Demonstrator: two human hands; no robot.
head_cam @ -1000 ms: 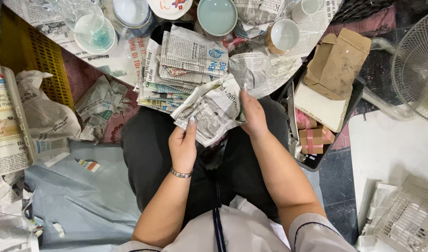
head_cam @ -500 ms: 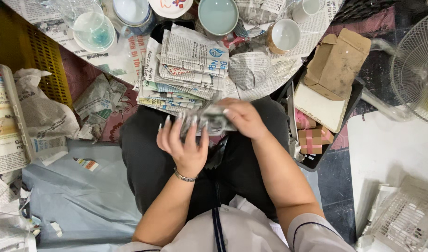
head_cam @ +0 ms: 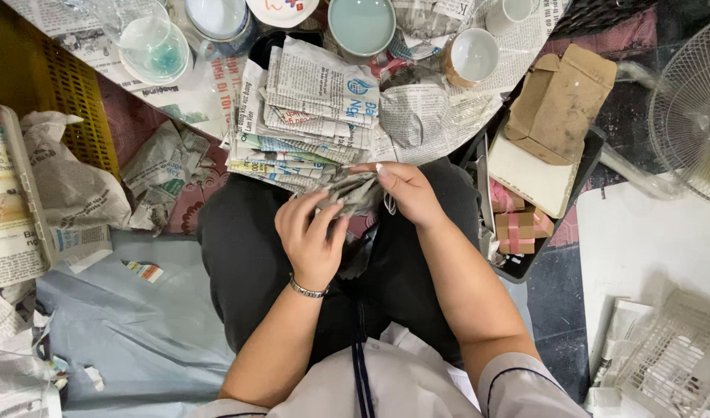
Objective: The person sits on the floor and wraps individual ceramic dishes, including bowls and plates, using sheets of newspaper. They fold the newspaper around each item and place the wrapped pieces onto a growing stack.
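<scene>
A bundle wrapped in crumpled newspaper (head_cam: 353, 192) sits over my lap, gripped from both sides. My left hand (head_cam: 312, 236) presses on its near left side, fingers spread over the paper, a bracelet on the wrist. My right hand (head_cam: 405, 190) closes around its right end. What is inside the paper is hidden. Just beyond the bundle lies a stack of folded newspaper sheets (head_cam: 312, 108).
Cups and bowls stand at the far edge: a teal bowl (head_cam: 362, 25), a white cup (head_cam: 473, 56), a glass bowl (head_cam: 150, 42). A cardboard box (head_cam: 560, 101) and a fan (head_cam: 692, 108) are on the right. Crumpled paper (head_cam: 68, 182) and a yellow crate (head_cam: 45, 93) lie on the left.
The open newspaper sheet has been gathered into a tight bundle. Both hands have closed in toward each other around it, above my lap.
</scene>
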